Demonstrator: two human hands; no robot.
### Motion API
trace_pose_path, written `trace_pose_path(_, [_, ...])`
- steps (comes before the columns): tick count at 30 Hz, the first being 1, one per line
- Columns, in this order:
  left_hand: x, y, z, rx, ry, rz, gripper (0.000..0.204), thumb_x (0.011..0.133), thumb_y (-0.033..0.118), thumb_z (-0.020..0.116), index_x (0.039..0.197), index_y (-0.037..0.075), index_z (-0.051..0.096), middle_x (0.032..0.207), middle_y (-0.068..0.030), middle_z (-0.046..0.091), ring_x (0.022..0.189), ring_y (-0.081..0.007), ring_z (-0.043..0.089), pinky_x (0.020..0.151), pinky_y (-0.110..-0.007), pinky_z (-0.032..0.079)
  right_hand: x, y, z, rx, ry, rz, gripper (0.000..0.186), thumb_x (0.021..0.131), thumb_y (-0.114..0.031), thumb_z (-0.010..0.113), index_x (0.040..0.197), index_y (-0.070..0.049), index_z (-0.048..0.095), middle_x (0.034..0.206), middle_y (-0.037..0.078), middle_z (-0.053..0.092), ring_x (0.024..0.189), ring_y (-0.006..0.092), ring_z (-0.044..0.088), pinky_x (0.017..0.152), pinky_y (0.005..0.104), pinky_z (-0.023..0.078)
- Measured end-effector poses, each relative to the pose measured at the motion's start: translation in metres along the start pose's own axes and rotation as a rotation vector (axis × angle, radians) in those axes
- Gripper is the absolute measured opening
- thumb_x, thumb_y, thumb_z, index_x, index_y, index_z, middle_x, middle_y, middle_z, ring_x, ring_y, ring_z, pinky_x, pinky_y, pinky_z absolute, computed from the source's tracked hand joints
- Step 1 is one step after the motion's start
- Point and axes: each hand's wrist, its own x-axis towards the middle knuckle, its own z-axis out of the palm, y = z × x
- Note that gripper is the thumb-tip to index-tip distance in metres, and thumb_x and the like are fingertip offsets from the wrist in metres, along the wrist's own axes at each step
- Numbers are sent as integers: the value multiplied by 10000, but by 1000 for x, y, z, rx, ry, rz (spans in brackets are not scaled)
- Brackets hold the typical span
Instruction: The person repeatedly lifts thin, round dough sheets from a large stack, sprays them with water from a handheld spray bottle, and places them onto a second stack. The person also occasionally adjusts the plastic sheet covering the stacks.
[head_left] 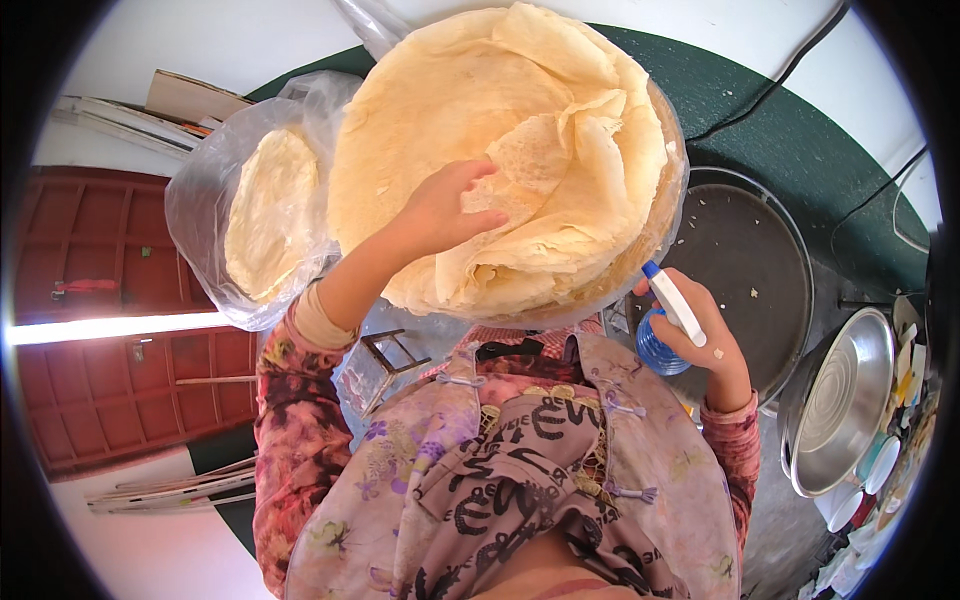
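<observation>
A large stack of thin round flatbreads point(420, 110) fills the upper middle of the head view. Its top sheet is creased and folded over on the right side. My left hand point(450, 208) is above the stack with fingers apart and nothing in it; whether the fingertips touch the bread I cannot tell. Beside the stack's lower right edge, my right hand point(710, 325) grips a blue spray bottle point(660, 345) with a white and blue trigger head. Part of the bottle is hidden behind my hand.
Left of the stack lies a clear plastic bag point(200, 215) with more flatbread point(272, 215) inside. A round dark griddle point(745, 270) is at the right, with crumbs on it. Beyond it stands a metal basin point(840, 400). A black cable point(775, 90) runs at upper right.
</observation>
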Motion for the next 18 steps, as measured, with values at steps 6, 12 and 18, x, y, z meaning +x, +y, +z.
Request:
trace_pose_path(6, [-11,-54,21,31,147,-340,819,688,437,791,1303,-6,480,1136,-191,597,972,-262,612,832,-350,491,12,-10,11,-16,-11,8,332,720,-92,563,1040,-10,594,883,53,582,799,129,531,739,273,450])
trace_pose_path(12, [22,-74,21,-261,10,-374,602,679,306,791,1131,-18,559,850,-93,633,724,-167,593,654,-288,482,60,-56,3,114,-88,-43,509,744,-161,619,1217,12,546,1167,88,598,1088,154,539,958,304,413])
trace_pose_path(18, [31,-66,23,-515,94,-242,327,756,190,734,946,0,549,785,-62,615,645,-100,562,564,-245,450,142,-65,6,162,-205,211,437,749,-42,601,1185,-25,582,1029,38,598,938,121,550,824,244,453])
